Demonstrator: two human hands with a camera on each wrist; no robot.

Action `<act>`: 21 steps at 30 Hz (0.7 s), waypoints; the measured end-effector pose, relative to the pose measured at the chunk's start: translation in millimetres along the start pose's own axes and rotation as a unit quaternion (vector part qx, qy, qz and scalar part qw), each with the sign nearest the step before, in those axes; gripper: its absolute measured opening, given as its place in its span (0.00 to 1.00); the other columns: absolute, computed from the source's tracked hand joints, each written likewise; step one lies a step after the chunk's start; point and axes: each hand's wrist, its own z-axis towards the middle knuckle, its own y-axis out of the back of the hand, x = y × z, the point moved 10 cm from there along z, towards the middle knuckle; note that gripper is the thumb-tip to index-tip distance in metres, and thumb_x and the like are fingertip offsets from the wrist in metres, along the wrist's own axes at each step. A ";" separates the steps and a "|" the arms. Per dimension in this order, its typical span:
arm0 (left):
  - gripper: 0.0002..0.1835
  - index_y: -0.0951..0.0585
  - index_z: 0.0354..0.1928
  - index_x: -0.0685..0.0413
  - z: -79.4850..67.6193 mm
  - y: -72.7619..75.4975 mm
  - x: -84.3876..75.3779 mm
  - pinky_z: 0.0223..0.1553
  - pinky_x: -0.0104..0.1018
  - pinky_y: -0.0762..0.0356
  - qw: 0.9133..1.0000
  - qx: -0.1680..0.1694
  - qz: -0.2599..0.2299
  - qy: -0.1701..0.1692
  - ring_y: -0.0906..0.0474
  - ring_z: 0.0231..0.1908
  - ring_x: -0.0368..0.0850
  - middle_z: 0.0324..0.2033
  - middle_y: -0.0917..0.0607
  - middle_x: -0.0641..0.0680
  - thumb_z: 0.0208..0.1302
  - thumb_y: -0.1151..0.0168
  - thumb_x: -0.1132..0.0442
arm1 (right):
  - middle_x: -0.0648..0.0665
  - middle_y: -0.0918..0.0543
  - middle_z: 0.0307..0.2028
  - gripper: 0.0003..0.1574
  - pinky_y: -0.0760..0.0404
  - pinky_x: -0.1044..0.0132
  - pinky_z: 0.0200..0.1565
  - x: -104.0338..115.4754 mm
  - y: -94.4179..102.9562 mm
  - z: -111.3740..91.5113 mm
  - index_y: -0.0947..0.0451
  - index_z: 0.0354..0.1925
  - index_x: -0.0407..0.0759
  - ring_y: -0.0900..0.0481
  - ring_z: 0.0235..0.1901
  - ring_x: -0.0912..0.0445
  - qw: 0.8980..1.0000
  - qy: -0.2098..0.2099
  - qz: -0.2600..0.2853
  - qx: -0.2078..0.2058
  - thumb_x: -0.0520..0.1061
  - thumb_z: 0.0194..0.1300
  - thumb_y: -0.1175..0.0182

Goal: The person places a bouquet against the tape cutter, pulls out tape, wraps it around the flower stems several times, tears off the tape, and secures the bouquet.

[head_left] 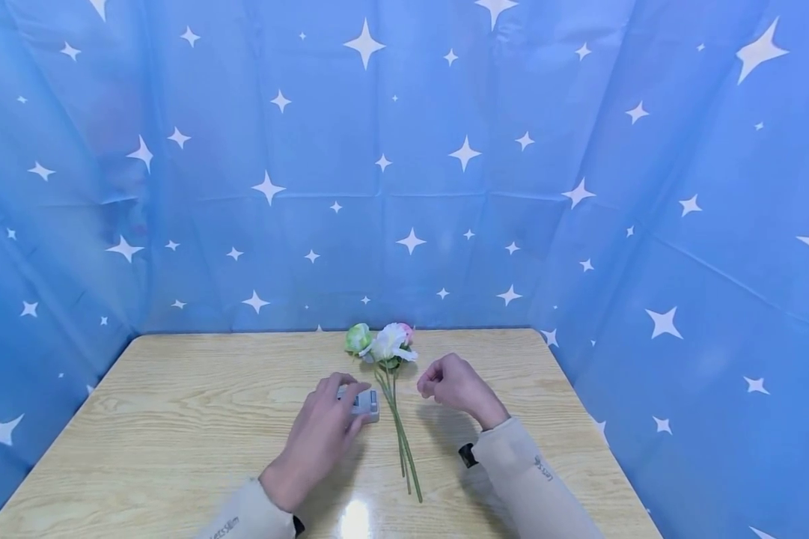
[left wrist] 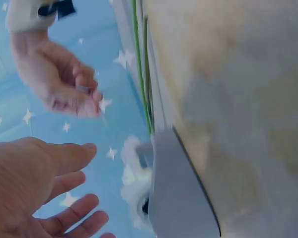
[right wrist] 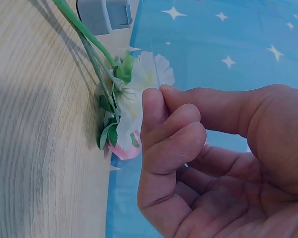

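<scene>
Head, hands (head_left: 321, 423) apart, right (head_left: 456, 386) pinching (seemingly tape (right wrist: 156, 75))

Flowers (head_left: 387, 343) lie mid-surface (head_left: 175, 442), heads near the far edge, stems (head_left: 400, 433) toward the near edge. A device (head_left: 367, 404) sits left of the stems, beneath the left hand (head_left: 318, 428); the right hand (head_left: 459, 388) is right. A curtain (head_left: 417, 112) hangs behind.
</scene>
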 end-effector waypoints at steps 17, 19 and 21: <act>0.17 0.14 0.38 0.60 1.8 -68.7 -38.5 0.24 0.28 0.20 0.985 0.141 -0.081 0.066 0.22 0.24 0.37 0.28 0.15 0.52 0.74 0.16 0.56 | 0.44 0.07 0.38 0.09 0.15 0.64 0.40 -0.2 -1.1 -1.1 0.07 0.44 0.38 0.13 0.38 0.53 1.000 -0.005 -0.013 -0.003 0.36 0.84 0.32; 0.19 0.15 0.37 0.60 4.7 -76.2 -39.3 0.23 0.30 0.19 0.982 0.154 -0.076 0.082 0.21 0.24 0.38 0.27 0.15 0.53 0.74 0.16 0.53 | 0.44 0.07 0.38 0.09 0.15 0.64 0.39 1.4 -0.4 -1.5 0.07 0.44 0.37 0.13 0.38 0.53 1.000 -0.003 -0.017 -0.006 0.36 0.84 0.32; 0.21 0.14 0.39 0.62 7.2 -83.2 -38.7 0.24 0.33 0.18 0.978 0.164 -0.071 0.104 0.20 0.24 0.40 0.27 0.15 0.54 0.75 0.16 0.52 | 0.45 0.06 0.38 0.09 0.15 0.63 0.39 2.4 0.1 -1.6 0.07 0.43 0.38 0.12 0.38 0.52 1.000 -0.001 -0.018 -0.008 0.36 0.84 0.32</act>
